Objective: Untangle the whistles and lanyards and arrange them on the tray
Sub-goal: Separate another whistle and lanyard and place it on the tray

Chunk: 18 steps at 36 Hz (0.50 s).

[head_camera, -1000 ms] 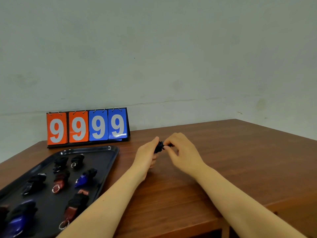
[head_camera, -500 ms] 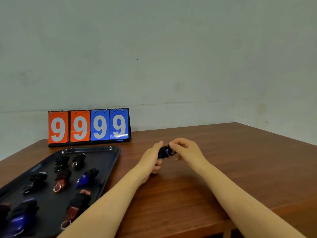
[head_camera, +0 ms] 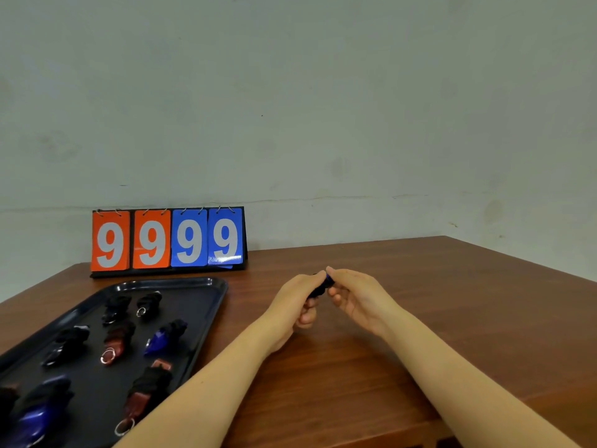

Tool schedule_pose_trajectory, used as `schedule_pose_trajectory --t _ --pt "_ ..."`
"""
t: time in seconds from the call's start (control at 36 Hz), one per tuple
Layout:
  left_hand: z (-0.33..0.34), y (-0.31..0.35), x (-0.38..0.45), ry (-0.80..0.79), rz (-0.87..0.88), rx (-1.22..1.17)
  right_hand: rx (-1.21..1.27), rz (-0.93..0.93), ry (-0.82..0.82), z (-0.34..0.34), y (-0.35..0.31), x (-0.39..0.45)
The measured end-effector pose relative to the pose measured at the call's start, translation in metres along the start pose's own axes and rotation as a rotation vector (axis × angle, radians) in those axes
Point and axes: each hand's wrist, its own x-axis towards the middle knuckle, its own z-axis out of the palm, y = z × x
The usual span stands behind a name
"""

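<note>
Head view. Only readable writing: flip scoreboard (head_camera: 169, 239) at the back of the table (head_camera: 420, 318), against the wall. Four cards, each a white "9": two orange on the left, two blue on the right. No brand legible anywhere.

My left hand (head_camera: 295, 307) and my right hand (head_camera: 357, 295) meet over the table, well right of the tray. Between them a small dark whistle bundle (head_camera: 323, 286), black cord with a glint of blue at the top. Both hands pinch it, fingers curled round it; most of it is hidden by my fingers, so I cannot tell its shape or how the cord runs.

Black tray (head_camera: 193, 334) sits left on the table, in front of the scoreboard. On it, whistles wrapped in black lanyards, laid apart in rough rows:
- two black ones (head_camera: 116, 308) at the far end, one with a metal ring;
- a black one (head_camera: 69, 344), a brown one (head_camera: 118, 342) with ring, a blue one (head_camera: 164, 336) in the middle;
- a brown one (head_camera: 145, 394) with ring and a blue one (head_camera: 42, 409) nearest me.
One more dark bundle is cut off at the left edge.
</note>
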Motion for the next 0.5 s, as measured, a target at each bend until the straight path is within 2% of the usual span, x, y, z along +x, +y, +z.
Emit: schedule_pose_trajectory --t 0.17,0.31,0.36,0.44,0.5 --pt "-0.0029 -0.0005 0.0026 0.045 -0.046 -0.202 0.020 -0.033 -0.037 0.0014 0.0011 0.0001" --pt "-0.0064 -0.0010 0.0009 0.059 -0.061 -0.264 -0.091 -0.041 -0.034 0.0037 0.0020 0.0004" --pt "-0.0070 -0.0010 0.0008 0.076 -0.057 -0.274 -0.280 -0.089 0.002 0.0063 0.0028 0.0000" --pt "-0.0076 -0.0017 -0.0001 0.060 -0.069 -0.258 -0.701 -0.243 0.097 0.0094 0.0059 0.0000" --pt "-0.0076 -0.0022 -0.0015 0.029 -0.089 -0.229 -0.853 -0.350 0.145 0.0090 0.0084 -0.0005"
